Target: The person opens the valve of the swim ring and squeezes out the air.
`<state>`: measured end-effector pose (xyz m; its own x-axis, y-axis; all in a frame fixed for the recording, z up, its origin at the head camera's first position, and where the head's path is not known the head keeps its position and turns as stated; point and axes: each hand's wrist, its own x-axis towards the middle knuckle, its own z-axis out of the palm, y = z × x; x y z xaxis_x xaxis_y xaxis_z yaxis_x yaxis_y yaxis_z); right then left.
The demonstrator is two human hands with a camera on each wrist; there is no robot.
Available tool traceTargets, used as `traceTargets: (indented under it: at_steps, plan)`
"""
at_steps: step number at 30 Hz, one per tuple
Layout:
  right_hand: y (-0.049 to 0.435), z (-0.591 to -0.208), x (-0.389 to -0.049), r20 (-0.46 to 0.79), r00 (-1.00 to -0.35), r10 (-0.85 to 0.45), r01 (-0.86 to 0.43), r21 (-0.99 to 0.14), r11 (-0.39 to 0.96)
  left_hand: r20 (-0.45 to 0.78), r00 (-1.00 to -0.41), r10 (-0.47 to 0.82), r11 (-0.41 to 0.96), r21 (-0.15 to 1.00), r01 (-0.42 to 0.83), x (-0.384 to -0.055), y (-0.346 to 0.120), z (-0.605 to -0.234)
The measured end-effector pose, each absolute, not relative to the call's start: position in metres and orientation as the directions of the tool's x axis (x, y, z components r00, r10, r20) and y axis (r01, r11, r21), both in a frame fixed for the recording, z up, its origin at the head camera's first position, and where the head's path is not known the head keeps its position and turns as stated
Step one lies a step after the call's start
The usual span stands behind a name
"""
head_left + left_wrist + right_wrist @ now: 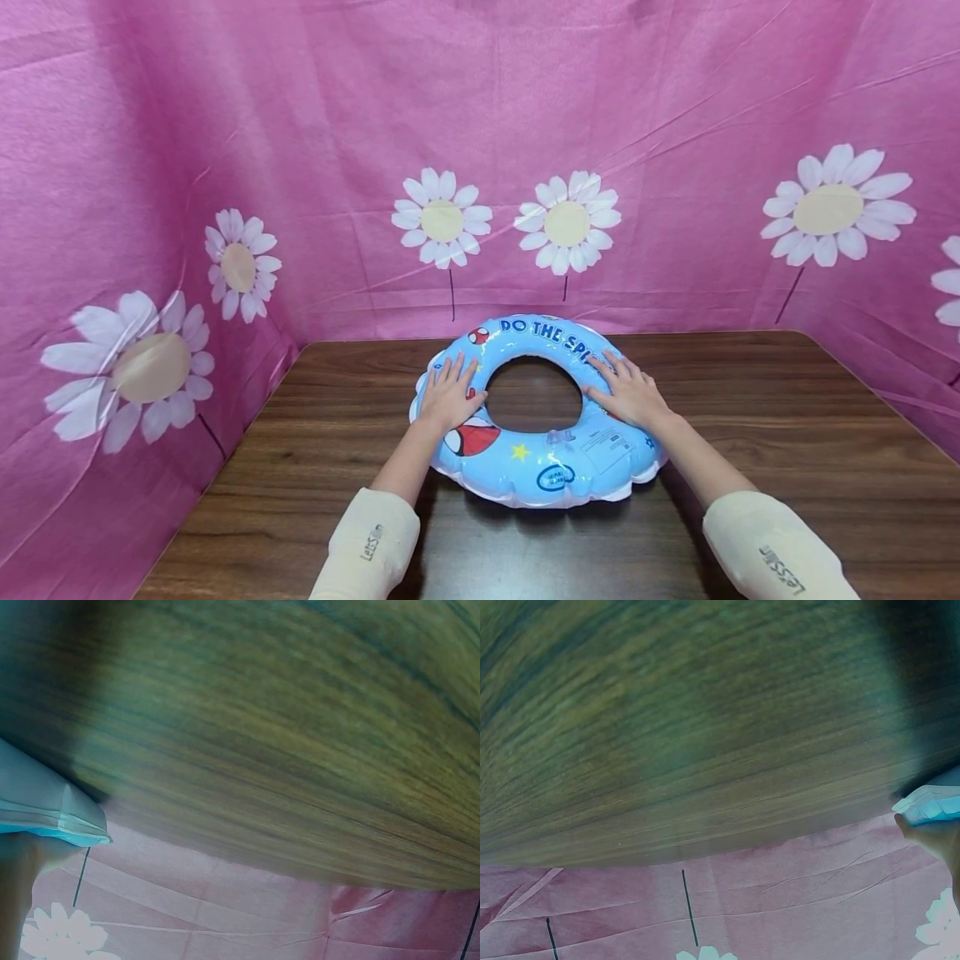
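Note:
An inflated light-blue swim ring (525, 467) lies flat on the wooden table, printed with "DO THE SPI…", red cartoon masks and a yellow star. My left hand (450, 398) rests on its left side, fingers extended and spread over the top. On the opposite side my right hand (630, 396) lies across the ring with its fingers straight too, covering part of the lettering. In the left wrist view the ring's pale seam edge (64, 814) shows beside the hand. The right wrist view catches only a sliver of the ring (936, 808) above the hand.
The dark brown wooden table (300, 492) reaches back to a pink cloth backdrop (495, 100) printed with white daisies. That cloth also hangs along the left and right sides. Cream sleeves (375, 533) cover both forearms.

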<state>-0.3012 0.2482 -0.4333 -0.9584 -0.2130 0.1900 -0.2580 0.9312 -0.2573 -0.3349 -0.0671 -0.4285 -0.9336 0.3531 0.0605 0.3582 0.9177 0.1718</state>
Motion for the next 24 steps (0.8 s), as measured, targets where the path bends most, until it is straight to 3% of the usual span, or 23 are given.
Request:
traceTargets:
  at_steps: [24]
  plan:
    - [0.2484,-0.4351,-0.3011,0.18,-0.96,-0.216,-0.259,-0.266,0.929,0.051,-0.934,0.354,0.916,0.185,0.357,-0.3345,-0.0669,-0.4286]
